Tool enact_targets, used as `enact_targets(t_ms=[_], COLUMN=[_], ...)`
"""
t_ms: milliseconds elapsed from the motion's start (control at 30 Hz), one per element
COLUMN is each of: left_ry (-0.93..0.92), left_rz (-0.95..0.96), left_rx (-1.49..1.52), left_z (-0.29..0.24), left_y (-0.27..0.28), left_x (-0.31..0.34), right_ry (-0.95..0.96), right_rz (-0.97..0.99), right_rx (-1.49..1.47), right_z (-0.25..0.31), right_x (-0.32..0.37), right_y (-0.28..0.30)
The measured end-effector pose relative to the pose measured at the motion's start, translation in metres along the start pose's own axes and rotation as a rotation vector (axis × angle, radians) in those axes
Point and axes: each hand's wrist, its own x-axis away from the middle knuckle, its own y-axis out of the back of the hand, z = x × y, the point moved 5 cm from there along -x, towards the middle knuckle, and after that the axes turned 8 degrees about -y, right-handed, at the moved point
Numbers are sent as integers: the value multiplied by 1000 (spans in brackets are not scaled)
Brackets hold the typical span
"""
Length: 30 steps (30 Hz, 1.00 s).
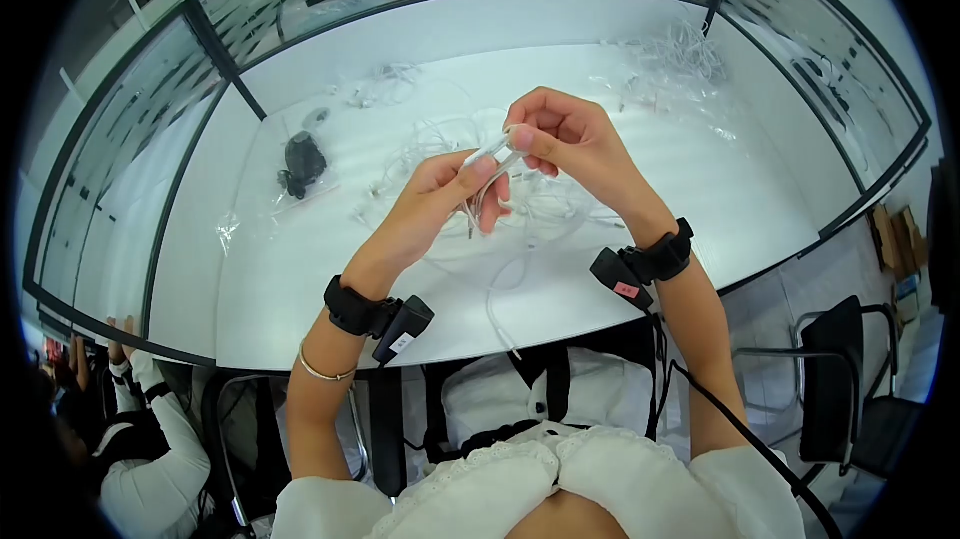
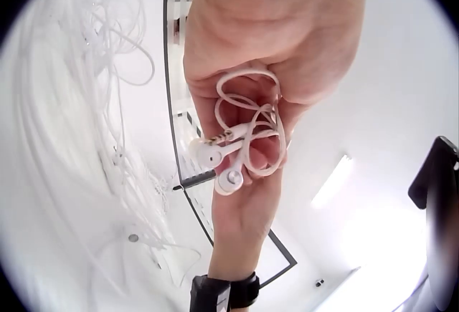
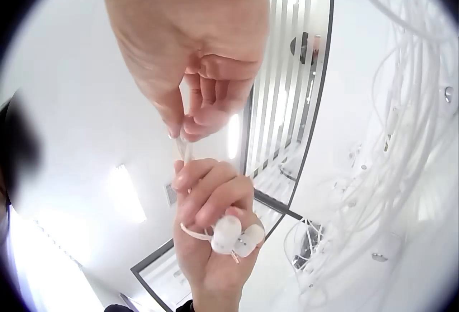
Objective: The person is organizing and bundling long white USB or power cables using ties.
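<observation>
Over the white table [image 1: 740,179], both hands are raised and close together on a pair of white wired earphones [image 2: 229,180]. My left hand [image 1: 437,204] holds the looped white cable [image 2: 251,163] in its curled fingers. From that grip hang two earbuds [image 3: 226,234] and the metal-tipped plug [image 2: 224,137]. The thumb and forefinger of my right hand [image 1: 575,144] pinch the far end of the folded cable bundle [image 3: 184,149], just beyond the left fingertips. Its other fingers curl loosely towards the palm.
Loose white cables [image 1: 560,204] spread over the table below the hands. A bigger tangle [image 1: 690,54] lies at the back right, a smaller one [image 1: 395,79] at the back left. A black bundle [image 1: 303,161] sits on the left. Low partitions [image 1: 470,24] enclose the table; a chair [image 1: 835,369] stands right.
</observation>
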Motion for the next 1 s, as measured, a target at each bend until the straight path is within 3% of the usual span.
enact_targets(t_ms=[67,100,200,233,267,433,533,667,700,800,967,1000], left_ry=[2,-2,89,139,188,238,365,321,337,159,182,139], left_rz=[-52,-185,-286,-215,-143,-295,-418,-394,-473,-536,-668,-595], left_rx=[31,31,-155,-230,-306,-849,-890,-533,-599,-650,-760,-806], left_z=[0,1,-10,-13,-15,6,24,66,55,43,11,10], left_y=[2,6,31,44,61,189,226,262,252,238,246,240], left_x=[0,-2,-1,-3,-7,-51,-77,-101,-95,-79,-80,-78], right_ry=[-28,23,7,-13,-31,-118,-123,-150,-163,-176,-126,-127], right_rz=[28,27,5,7,9,85,112,120,125,137,132,136], right_rx=[-24,25,90,118,146,165,192,230,238,268,263,276], right_z=[-6,-6,-7,-10,-15,-25,-30,-37,-38,-39,-35,-34], right_x=[-2,-4,-3,-3,-4,-4,-3,0,1,4,0,1], right_y=[-1,-1,1,2,4,2,-1,0,1,2,4,4])
